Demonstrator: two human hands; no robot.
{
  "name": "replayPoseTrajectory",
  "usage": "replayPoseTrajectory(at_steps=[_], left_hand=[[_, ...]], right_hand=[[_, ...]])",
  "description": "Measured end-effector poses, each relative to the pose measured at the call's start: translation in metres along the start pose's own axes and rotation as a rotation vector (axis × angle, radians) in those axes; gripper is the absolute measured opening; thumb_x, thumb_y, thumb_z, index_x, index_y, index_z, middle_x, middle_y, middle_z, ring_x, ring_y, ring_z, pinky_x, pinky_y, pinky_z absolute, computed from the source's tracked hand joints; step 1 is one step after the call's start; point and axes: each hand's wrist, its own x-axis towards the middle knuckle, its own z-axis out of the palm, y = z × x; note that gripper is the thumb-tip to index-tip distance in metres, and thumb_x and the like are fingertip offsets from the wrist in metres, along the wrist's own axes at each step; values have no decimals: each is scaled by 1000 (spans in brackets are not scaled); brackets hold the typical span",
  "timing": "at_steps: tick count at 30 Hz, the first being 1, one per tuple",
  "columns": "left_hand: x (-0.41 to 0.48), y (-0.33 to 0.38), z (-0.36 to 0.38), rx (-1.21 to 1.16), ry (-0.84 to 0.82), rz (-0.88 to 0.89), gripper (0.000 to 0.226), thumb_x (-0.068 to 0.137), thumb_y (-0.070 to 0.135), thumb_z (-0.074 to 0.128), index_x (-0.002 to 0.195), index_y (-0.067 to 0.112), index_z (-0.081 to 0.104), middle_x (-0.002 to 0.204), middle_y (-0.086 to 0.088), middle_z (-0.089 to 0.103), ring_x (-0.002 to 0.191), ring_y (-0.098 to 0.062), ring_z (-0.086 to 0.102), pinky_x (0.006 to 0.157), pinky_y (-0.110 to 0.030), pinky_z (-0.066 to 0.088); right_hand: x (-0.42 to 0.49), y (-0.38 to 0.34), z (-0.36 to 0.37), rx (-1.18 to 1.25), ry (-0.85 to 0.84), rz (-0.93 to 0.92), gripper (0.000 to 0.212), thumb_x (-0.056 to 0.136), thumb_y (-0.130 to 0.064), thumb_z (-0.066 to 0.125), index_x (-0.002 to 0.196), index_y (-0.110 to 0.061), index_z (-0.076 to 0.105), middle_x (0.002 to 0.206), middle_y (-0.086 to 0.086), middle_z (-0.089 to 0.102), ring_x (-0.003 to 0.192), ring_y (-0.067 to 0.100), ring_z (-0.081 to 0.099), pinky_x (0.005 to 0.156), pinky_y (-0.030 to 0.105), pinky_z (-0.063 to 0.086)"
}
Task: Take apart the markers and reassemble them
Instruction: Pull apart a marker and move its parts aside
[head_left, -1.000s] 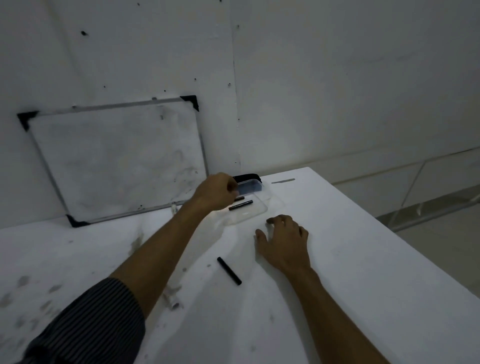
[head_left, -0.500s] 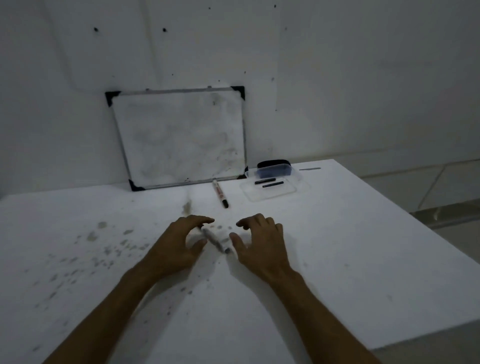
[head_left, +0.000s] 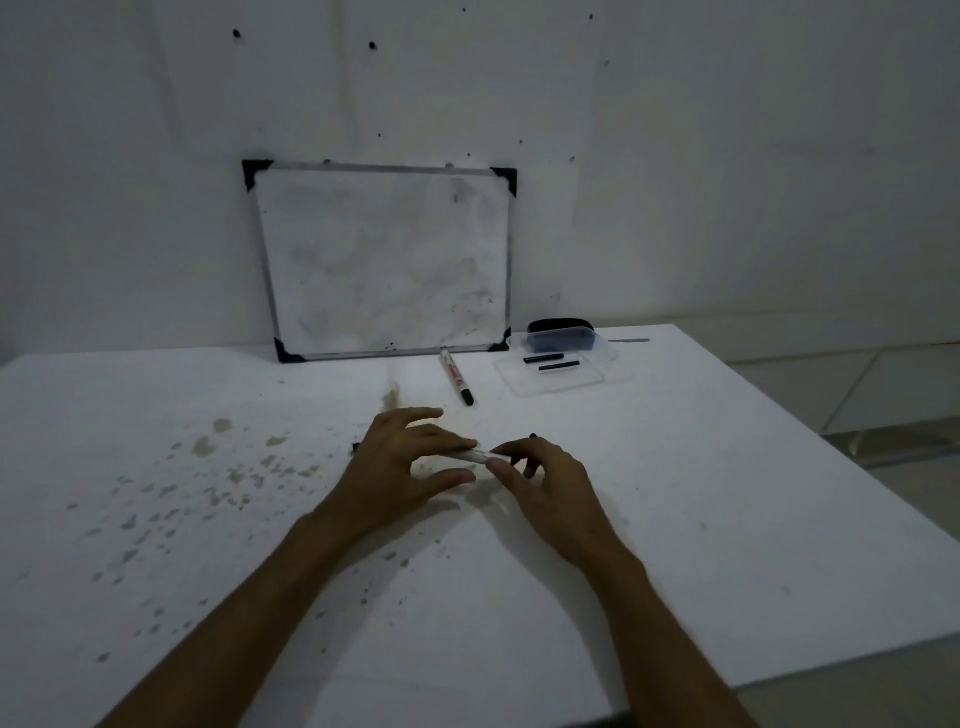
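A white marker barrel (head_left: 474, 456) is held just above the table between both hands, only a short stretch of it showing. My left hand (head_left: 405, 467) pinches its left part with thumb and fingers; my right hand (head_left: 540, 478) grips its right end. A small dark bit (head_left: 532, 435) pokes out behind the right hand's fingers, and another dark bit (head_left: 356, 448) shows left of the left hand. A second whole marker (head_left: 456, 375), white with a red label and black cap, lies farther back. Two black marker parts (head_left: 550, 362) lie in a clear plastic tray (head_left: 524, 382).
A small whiteboard (head_left: 384, 260) leans on the wall at the table's back. A dark blue eraser (head_left: 560, 338) sits in a clear box behind the tray. Ink stains (head_left: 208, 467) speckle the table's left half. The table's right edge (head_left: 831, 447) drops off to the floor.
Both hands have closed onto the marker barrel and lifted it slightly; half a second ago they hovered open around it on the table. One second ago the left hand reached to the tray.
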Motion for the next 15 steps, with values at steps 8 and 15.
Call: replayPoseTrajectory(at_steps=[8, 15], left_hand=[[-4, 3, 13, -218, 92, -191, 44, 86, 61, 68, 118, 32, 78, 90, 27, 66, 97, 7, 54, 80, -32, 46], [-12, 6, 3, -401, 95, -388, 30, 98, 45, 63, 118, 28, 76, 83, 12, 77, 77, -6, 69, 69, -29, 57]], right_hand=[[6, 22, -6, -205, 422, 186, 34, 92, -45, 68, 113, -18, 71, 108, 4, 67, 103, 23, 62, 91, 38, 47], [9, 22, 3, -389, 353, 260, 18, 94, -32, 67, 106, -20, 73, 109, 9, 66, 103, 31, 61, 90, 42, 46]])
